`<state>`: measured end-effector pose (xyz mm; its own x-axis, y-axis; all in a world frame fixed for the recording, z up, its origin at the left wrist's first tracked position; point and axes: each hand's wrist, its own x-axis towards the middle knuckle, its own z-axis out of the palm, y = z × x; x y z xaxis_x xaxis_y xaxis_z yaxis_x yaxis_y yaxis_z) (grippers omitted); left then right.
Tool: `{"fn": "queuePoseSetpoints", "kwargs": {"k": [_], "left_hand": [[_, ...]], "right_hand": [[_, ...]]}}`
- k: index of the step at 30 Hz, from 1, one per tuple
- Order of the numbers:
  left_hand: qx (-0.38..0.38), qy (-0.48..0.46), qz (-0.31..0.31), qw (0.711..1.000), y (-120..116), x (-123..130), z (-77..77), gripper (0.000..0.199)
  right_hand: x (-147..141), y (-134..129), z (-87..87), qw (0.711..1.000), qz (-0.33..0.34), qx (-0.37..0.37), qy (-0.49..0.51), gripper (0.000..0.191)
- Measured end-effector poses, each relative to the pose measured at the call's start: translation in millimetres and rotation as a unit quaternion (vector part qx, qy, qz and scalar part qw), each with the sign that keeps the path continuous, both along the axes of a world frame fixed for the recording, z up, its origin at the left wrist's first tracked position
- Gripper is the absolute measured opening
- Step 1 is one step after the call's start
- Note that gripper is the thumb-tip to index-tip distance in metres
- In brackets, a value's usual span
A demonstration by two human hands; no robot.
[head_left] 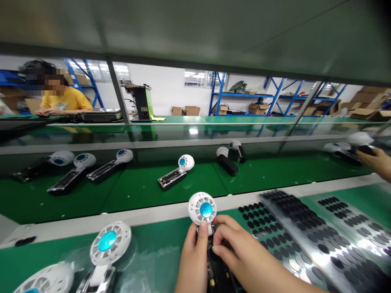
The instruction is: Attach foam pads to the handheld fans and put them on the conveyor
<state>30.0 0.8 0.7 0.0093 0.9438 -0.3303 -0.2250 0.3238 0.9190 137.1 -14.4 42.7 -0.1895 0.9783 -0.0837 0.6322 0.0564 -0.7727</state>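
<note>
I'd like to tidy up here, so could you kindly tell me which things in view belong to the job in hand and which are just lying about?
Belonging, it seems:
white-headed device, held in the left hand, the right hand against it
similar devices
black discs, probably

Apparently just lying about:
cardboard boxes in the background
black-and-green machine

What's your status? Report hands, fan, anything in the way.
Left hand grips fan; right hand against it, fingertip grip unclear. Fan's blue centre faces camera. Hands hide part of handle; black discs beside right forearm.
</note>
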Motion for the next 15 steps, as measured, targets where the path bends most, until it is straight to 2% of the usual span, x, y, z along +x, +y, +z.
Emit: {"fn": "queuePoseSetpoints", "kwargs": {"k": [7,10,12,15], "left_hand": [[0.002,-0.026,-0.013,1.0,1.9,-0.1,-11.5,0.049],[-0.002,-0.041,-0.028,0.999,1.8,-1.7,-9.9,0.05],[-0.006,-0.04,-0.029,0.999,1.4,-2.7,-7.0,0.051],[-0.035,-0.025,-0.028,0.999,1.0,-3.8,-5.0,0.059]], "right_hand": [[-0.1,-3.0,-7.2,0.998,0.007,0.039,-0.041,0.015],[2.0,-3.4,-12.9,0.998,-0.023,0.039,-0.049,0.016],[3.5,-2.1,-12.6,0.998,-0.055,0.005,-0.014,0.032],[3.8,1.2,-5.9,0.991,-0.04,-0.108,0.063,0.044]]}}
